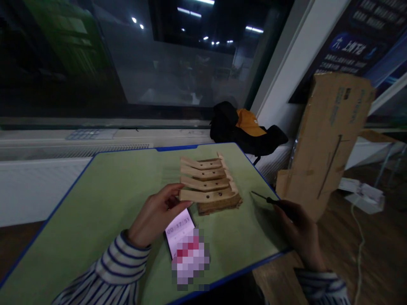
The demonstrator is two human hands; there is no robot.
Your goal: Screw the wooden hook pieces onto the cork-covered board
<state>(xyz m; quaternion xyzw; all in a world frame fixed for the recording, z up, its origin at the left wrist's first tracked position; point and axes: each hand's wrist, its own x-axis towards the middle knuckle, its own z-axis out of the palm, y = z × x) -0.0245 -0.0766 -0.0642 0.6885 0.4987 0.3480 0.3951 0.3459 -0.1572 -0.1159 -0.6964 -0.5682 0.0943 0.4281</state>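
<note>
On the table lies a wooden piece made of several bent slats with dark holes, joined along their right side and resting on a rough wooden block. My left hand pinches the left end of the nearest slat between thumb and fingers. A thin dark screwdriver sticks out of my right hand, which is closed around its handle. Its tip points left toward the slats, apart from them. Below my left wrist and the slats, a phone shows a timer; its lower part is blurred out.
The green table has a blue edge. Behind it are a window sill and a dark window. A black bag with an orange cloth sits at the back right. A large cardboard sheet leans at the right.
</note>
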